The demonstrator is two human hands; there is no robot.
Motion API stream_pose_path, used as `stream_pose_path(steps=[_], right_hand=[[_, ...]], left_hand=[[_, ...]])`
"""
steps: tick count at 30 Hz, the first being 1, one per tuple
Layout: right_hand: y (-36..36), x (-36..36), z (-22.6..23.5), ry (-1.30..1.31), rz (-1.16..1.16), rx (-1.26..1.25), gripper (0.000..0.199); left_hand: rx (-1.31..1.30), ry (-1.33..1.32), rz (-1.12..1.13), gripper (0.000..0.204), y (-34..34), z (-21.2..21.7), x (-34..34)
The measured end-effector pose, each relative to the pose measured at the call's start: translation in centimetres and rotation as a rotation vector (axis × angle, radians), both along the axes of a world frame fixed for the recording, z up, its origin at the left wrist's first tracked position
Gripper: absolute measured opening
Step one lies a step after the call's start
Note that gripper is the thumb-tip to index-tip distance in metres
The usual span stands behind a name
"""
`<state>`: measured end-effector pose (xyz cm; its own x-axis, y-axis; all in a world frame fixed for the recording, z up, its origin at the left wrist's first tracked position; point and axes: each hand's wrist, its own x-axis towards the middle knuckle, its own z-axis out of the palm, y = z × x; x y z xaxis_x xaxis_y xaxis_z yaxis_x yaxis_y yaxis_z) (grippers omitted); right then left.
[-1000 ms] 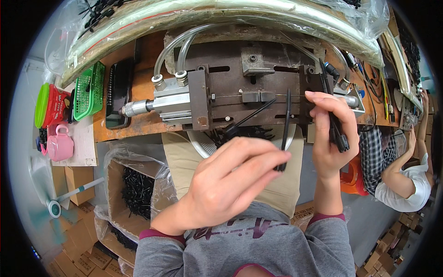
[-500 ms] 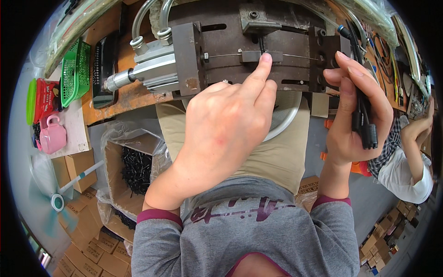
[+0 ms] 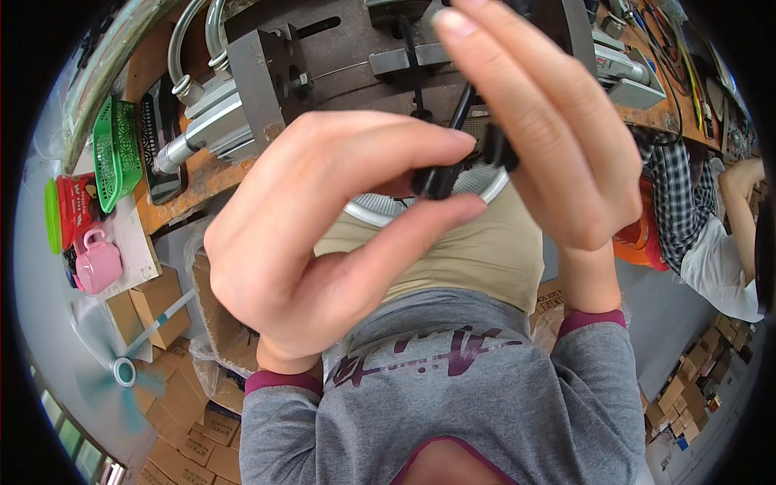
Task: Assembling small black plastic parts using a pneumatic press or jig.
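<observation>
- Across the chest of my gray shirt runs dark purple lettering, and the stacked brown boxes at lower left carry dark print.
- Pale printing shows on the red tub, which has a bright green face on its left; a pink cup sits just beside it.
- Near both stands a green openwork basket; I can't make out its contents.
- A white-rimmed bowl rests by my lap, its inside mostly hidden behind my hands.
- My left hand is curved, thumb and fingers pinching a black stick in front of the dark metal machine.
- My right hand is partly curled, two fingers stretched out, keeping black pieces against it; I can't count them.
</observation>
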<state>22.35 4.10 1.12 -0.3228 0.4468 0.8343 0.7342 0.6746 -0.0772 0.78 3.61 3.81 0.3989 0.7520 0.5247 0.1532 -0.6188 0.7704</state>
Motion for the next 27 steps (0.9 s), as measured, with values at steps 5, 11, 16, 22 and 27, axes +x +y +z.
stream_pose_path(steps=[5,11,16,22,27], right_hand=[[-0.1,0.7,-0.5,0.277,0.064,-0.090,0.026],[-0.2,0.4,-0.8,0.408,0.122,-0.108,0.022],[-1.4,1.1,-0.3,0.381,0.114,-0.153,0.020],[-1.7,1.5,0.5,0.190,0.033,-0.121,0.019],[-2.0,0.7,0.4,0.110,0.017,-0.128,0.023]], left_hand=[[-0.002,0.219,0.197,0.036,-0.2,-1.5,0.3],[0.178,0.470,0.234,0.024,-0.2,-3.1,1.7],[0.260,0.627,0.271,0.024,0.7,-2.1,2.0],[0.238,0.565,0.253,0.028,0.9,-2.3,1.8],[-0.194,-0.026,0.011,0.041,0.2,-1.0,1.8]])
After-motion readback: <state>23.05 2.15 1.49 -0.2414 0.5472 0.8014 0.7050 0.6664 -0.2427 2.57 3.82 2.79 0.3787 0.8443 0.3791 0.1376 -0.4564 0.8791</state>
